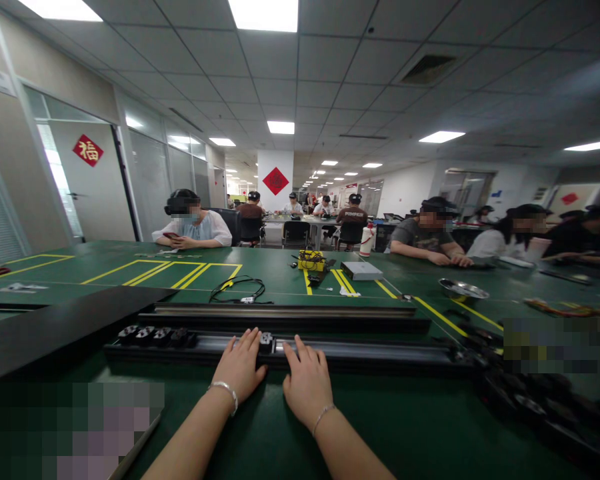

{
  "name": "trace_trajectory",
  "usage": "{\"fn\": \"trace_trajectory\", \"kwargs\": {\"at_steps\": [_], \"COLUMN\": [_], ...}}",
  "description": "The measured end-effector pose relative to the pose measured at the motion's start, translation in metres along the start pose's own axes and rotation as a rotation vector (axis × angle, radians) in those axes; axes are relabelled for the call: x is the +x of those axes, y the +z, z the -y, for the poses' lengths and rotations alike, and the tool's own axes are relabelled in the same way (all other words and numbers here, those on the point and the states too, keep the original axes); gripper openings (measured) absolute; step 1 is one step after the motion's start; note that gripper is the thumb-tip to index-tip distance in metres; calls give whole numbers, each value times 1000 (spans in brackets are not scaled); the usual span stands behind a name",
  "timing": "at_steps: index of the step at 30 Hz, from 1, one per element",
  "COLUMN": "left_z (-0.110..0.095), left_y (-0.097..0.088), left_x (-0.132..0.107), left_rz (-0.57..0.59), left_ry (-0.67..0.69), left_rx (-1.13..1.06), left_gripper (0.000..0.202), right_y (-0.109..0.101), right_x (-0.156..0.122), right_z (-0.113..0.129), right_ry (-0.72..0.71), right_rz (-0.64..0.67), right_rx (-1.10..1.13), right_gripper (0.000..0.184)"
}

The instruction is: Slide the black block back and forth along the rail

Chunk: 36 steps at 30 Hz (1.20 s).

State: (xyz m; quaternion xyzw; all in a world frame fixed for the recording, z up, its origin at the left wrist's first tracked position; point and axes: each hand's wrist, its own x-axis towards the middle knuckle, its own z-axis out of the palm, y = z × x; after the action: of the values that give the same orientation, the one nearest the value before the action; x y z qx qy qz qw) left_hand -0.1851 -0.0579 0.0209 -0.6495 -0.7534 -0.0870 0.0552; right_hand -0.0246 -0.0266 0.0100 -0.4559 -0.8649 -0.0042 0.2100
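Observation:
A long black channel (380, 349) with a silvery inside lies crosswise in front of me on the green table. My left hand (240, 367) rests palm down on its near side, fingers stretched over the channel. Close to those fingertips sits a small block with a light, notched top (266, 339). Just right of the block, my right hand (307, 383) also lies over the channel, its fingers stretched out and slightly apart. Several similar dark blocks with light tops (145, 335) stand in a row at the channel's left end. Neither hand is closed around anything.
Behind the channel lies a second long black bar (290, 317). A dark flat panel (70, 327) slants at the left. Farther back are a black cable (237, 289), a yellow device (310, 260), a grey box (361, 271) and a metal bowl (463, 289). Other people sit around the table.

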Motion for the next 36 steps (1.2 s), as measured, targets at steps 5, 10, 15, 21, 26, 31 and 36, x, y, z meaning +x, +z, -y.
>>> {"fn": "trace_trajectory", "kwargs": {"at_steps": [5, 10, 15, 21, 26, 31, 36], "left_z": [-3, -4, -3, -4, -6, -7, -8], "left_y": [-1, 1, 2, 0, 0, 2, 1], "left_x": [0, 1, 1, 1, 1, 2, 2], "left_rz": [-1, 2, 2, 5, 5, 2, 3], "left_ry": [-12, -9, -9, -13, -17, -29, -30], "left_rx": [-2, -3, -4, 0, 6, 9, 9], "left_gripper": [67, 67, 67, 67, 67, 67, 67], "right_y": [-1, 1, 0, 1, 0, -2, -2], "right_x": [0, 0, 0, 0, 0, 0, 0], "right_z": [1, 1, 1, 0, 1, 2, 1], "right_ry": [10, 5, 9, 4, 12, 11, 13], "right_rz": [13, 10, 15, -1, 10, 19, 3], "right_rx": [-21, -16, -16, -5, -22, -24, 4], "right_gripper": [55, 54, 54, 53, 52, 51, 51]}}
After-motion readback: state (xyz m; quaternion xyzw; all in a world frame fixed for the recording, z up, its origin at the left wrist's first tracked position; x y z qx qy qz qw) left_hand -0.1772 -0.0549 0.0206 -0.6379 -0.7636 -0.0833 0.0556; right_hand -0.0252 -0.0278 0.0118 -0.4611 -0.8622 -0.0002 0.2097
